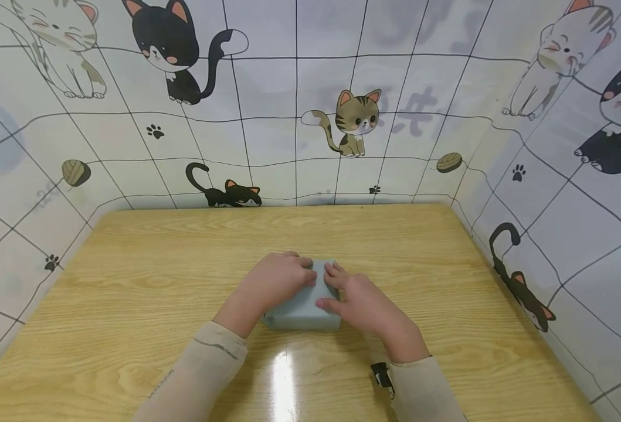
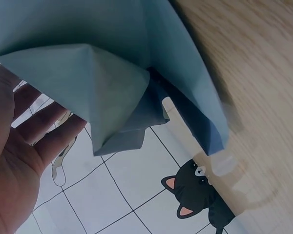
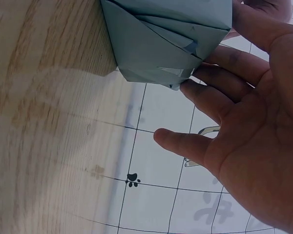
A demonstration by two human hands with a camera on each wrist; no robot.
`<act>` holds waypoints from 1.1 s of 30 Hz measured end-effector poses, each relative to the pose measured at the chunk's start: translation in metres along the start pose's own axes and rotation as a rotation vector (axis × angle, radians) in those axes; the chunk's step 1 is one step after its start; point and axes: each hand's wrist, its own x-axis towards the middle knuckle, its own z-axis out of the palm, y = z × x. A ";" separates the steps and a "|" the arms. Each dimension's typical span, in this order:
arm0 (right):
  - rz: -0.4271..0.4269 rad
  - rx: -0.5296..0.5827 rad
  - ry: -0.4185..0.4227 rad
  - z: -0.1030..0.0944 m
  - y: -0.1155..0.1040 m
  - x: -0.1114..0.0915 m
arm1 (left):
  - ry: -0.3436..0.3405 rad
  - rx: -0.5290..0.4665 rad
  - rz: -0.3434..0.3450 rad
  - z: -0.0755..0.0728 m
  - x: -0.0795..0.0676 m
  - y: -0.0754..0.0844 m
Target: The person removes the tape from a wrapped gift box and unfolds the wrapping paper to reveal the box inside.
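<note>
A small box-shaped package (image 1: 299,309) wrapped in pale blue paper lies on the wooden table in the head view. My left hand (image 1: 275,281) lies over its left and far part, fingertips on the top. Loose paper flaps (image 2: 119,92) stick out from the package's left end in the left wrist view, beside my spread fingers. My right hand (image 1: 368,305) rests at the right side, with thumb and fingertips on the paper. In the right wrist view the right end (image 3: 156,53) is folded into a pointed overlap, with the fingertips against its edge.
The yellowish wooden table (image 1: 157,252) reaches to a white cat-print wall covering (image 1: 273,135) at the back and both sides. A black clip-like piece (image 1: 382,374) sits at my right sleeve. Light glares on the tabletop in front of the package.
</note>
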 end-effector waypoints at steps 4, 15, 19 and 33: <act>-0.005 0.001 -0.002 -0.001 0.000 0.000 | -0.014 0.028 0.017 -0.001 0.000 0.000; -0.001 -0.016 -0.009 -0.001 0.000 0.001 | -0.001 0.016 0.016 -0.003 -0.002 0.000; -0.002 -0.021 -0.012 -0.002 -0.001 0.001 | 0.022 0.022 0.016 -0.001 -0.002 0.000; 0.017 -0.002 -0.015 0.000 -0.001 0.001 | 0.013 -0.013 -0.010 -0.001 -0.003 0.000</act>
